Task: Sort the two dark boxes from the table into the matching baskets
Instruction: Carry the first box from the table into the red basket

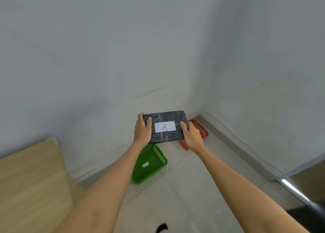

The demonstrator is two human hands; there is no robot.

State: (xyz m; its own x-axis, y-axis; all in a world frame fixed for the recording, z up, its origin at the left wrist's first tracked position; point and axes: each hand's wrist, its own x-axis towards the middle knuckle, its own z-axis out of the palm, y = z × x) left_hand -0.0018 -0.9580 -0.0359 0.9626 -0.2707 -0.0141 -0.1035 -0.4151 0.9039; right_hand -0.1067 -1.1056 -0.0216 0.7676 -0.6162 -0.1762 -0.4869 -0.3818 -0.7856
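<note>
A dark box [164,116] wrapped in clear tape carries a white label with a handwritten "A". I hold it up in the air with both hands. My left hand [142,130] grips its left end and my right hand [191,136] grips its right end. Below on the floor lies a green basket [149,164] with a small white tag inside. A red basket [200,129] sits further right in the corner, mostly hidden behind the box and my right hand. The second dark box is out of view.
A light wooden table [29,180] fills the lower left. White walls meet in a corner behind the baskets. A grey skirting ledge [237,144] runs along the right wall, and a shiny metal bar [297,192] crosses the lower right. The floor is pale tile.
</note>
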